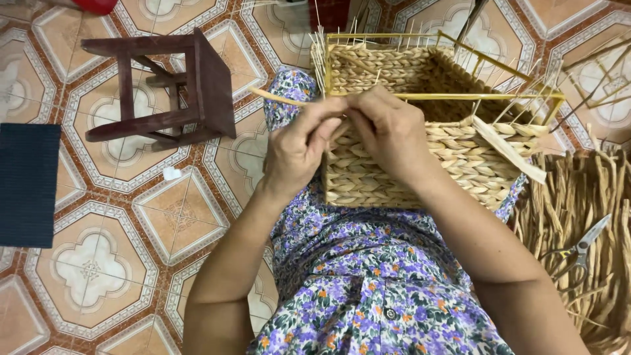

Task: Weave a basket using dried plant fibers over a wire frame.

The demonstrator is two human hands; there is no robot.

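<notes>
A half-woven basket (420, 158) of pale braided straw rests on the person's lap, on a floral dress (368, 289), its open mouth turned away from the camera and thin upright stakes sticking out past a yellow rectangular frame (447, 96) along the rim. Both hands meet at the near left corner of that rim. The left hand (299, 148) has its fingers curled together, thumb and forefinger pinched on a flat straw strand (276, 97) that runs out to the left from the corner; the strand passes between the fingertips and ends in the air over the tiled floor (98, 263). The right hand (388, 131) lies on the basket's woven wall just beside the left, its fingers bent down and closed against the weave right under the frame bar, touching the left hand's fingertips; what exactly sits under its fingertips is hidden by the knuckles. The basket's wall lies directly beneath both palms, and the rim bar crosses just above the fingers. To the right, on the floor, lies a heap of dried straw (578, 217) with a pair of scissors (582, 246) on top, well apart from the hands. To the left a dark wooden stool (177, 85) lies tipped on its side, and a dark mat (26, 184) lies at the picture's edge.
</notes>
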